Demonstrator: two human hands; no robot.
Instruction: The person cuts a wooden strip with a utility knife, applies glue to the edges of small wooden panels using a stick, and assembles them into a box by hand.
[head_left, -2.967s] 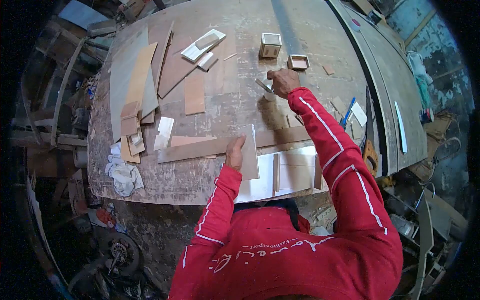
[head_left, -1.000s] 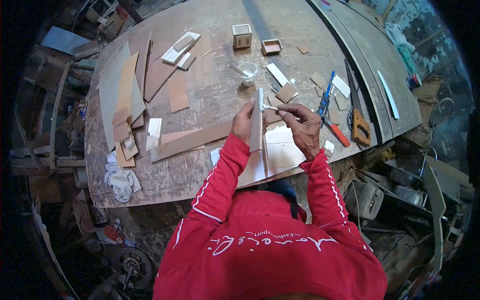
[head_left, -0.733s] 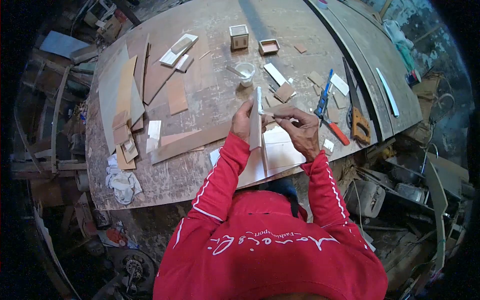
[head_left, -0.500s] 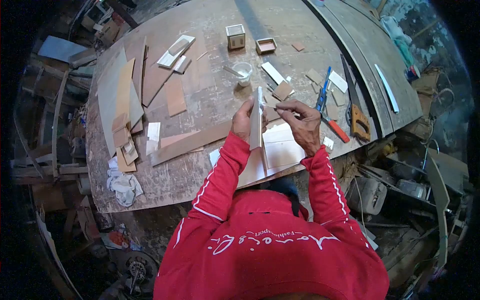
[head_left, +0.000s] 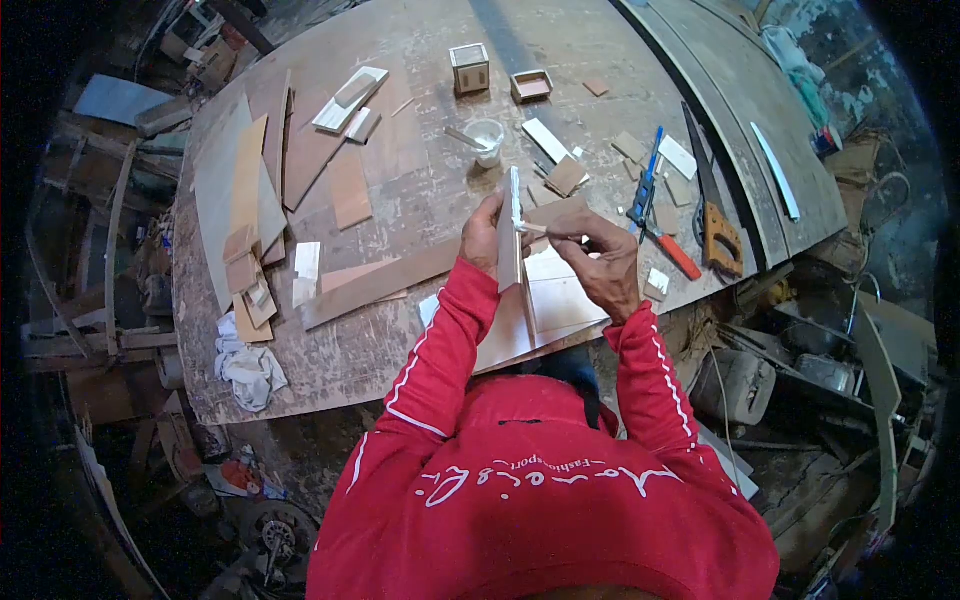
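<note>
My left hand point(head_left: 481, 236) is wrapped round a thin wooden panel point(head_left: 510, 250), held on edge with white paste along its upper edge. My right hand point(head_left: 603, 262) pinches a small flat stick point(head_left: 535, 229), whose tip touches the pasted edge. Beyond the hands stands a clear plastic cup point(head_left: 486, 143) of white paste, with another stick lying across its rim. Under the hands, pale boards point(head_left: 562, 297) lie at the table's near edge.
On the wooden table point(head_left: 400, 215) are a small box point(head_left: 470, 70), an open tray point(head_left: 531, 86), a blue clamp with a red handle point(head_left: 678, 257), a handsaw point(head_left: 720, 240), wood offcuts point(head_left: 351, 187), a long strip point(head_left: 380, 284) and a white rag point(head_left: 250, 375).
My right hand has moved slightly down with the stick, whose tip is now lower on the panel's edge. The white paste reaches further down that edge.
</note>
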